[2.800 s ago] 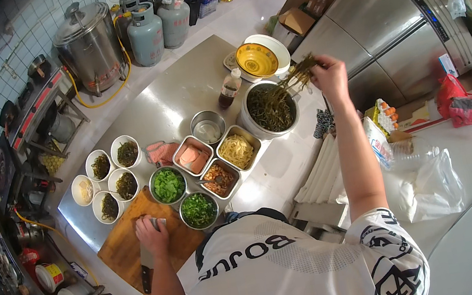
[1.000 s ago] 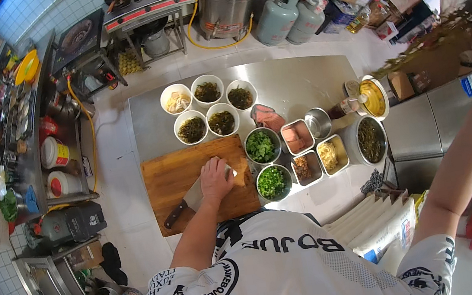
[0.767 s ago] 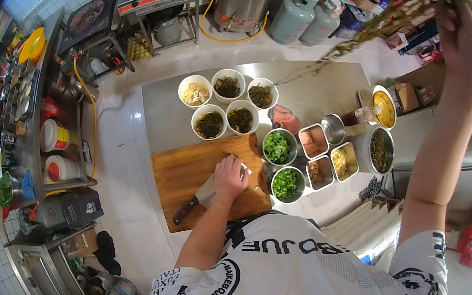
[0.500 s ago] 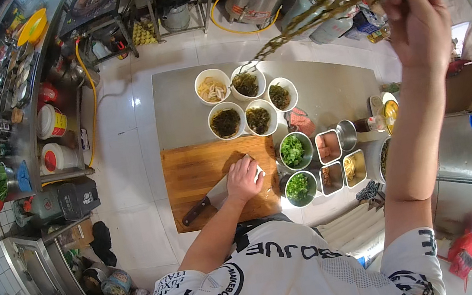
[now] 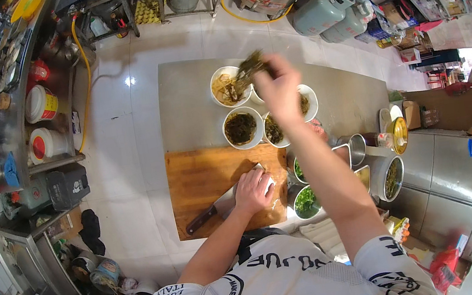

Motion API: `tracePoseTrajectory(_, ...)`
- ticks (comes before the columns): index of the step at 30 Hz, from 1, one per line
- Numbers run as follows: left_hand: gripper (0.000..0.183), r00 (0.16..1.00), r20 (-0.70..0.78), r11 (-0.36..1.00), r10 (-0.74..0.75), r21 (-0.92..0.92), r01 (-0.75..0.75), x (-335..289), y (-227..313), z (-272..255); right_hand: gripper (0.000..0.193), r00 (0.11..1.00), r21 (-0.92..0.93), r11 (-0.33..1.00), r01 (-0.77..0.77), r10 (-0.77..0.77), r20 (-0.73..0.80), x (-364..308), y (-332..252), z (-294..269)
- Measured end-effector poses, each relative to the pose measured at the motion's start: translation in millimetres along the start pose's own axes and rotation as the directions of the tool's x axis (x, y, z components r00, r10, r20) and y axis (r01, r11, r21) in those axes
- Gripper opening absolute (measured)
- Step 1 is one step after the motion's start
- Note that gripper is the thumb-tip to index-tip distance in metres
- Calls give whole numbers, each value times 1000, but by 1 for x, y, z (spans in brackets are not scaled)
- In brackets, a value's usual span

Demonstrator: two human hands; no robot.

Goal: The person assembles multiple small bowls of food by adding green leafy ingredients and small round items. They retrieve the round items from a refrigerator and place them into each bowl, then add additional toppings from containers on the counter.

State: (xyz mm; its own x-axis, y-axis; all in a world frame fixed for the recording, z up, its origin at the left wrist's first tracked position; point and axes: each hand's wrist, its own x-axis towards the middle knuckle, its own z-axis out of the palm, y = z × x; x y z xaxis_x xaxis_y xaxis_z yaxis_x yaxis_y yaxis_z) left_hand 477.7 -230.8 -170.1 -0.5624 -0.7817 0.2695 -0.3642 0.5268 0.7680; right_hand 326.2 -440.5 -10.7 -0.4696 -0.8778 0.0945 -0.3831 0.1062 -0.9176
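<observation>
The right hand [image 5: 277,86], blurred, is closing on a bunch of dark strands [image 5: 252,67] beyond the far edge of the cutting board [image 5: 197,174], which is serving as the landmark here. The strands' lower ends are hanging over the far-left white bowl [image 5: 214,91], where pale strips [image 5: 221,83] are lying; whether they are touching cannot be told. The left hand [image 5: 253,191] is resting across the blade of a knife [image 5: 226,202] on the board; whether its fingers are gripping or merely pressing cannot be told, though it is probably keeping the blade from shifting.

Other white bowls, including one holding dark strands [image 5: 240,128], are clustering on the tabletop [image 5: 182,94] just beyond the board, probably for easy reach. A tub of chopped greens [image 5: 305,200] is standing just right of the board, with a large round pot [image 5: 400,170] farther right, likely leaving the board's surface free.

Compared with half a second ago, the right hand is hovering over the bowls instead of high and far right of the board, the bunch is looking more compact, and the left hand is staying on the knife
</observation>
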Motion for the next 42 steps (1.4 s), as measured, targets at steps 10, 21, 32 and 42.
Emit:
tracePoseTrajectory(10, 30, 1000, 10, 999, -11, -45, 11, 4, -1, -1, 18, 980, 112, 976, -186, 176, 95, -4, 71, 3)
tracePoseTrajectory(21, 29, 1000, 16, 999, -23, -29, 23, 6, 2, -1, 38, 909, -404, 847, 344, -194, 368, 17, 56, 34)
tracePoseTrajectory(32, 29, 999, 36, 999, -39, -26, 40, 4, 2, 2, 22, 882, -310, 906, 288, -124, 455, 43, 17, 6)
tracePoseTrajectory(42, 26, 1000, 13, 999, 3, 52, -4, 2, 5, 5, 14, 934, 46, 998, -30, 12, 356, 27, -10, -83)
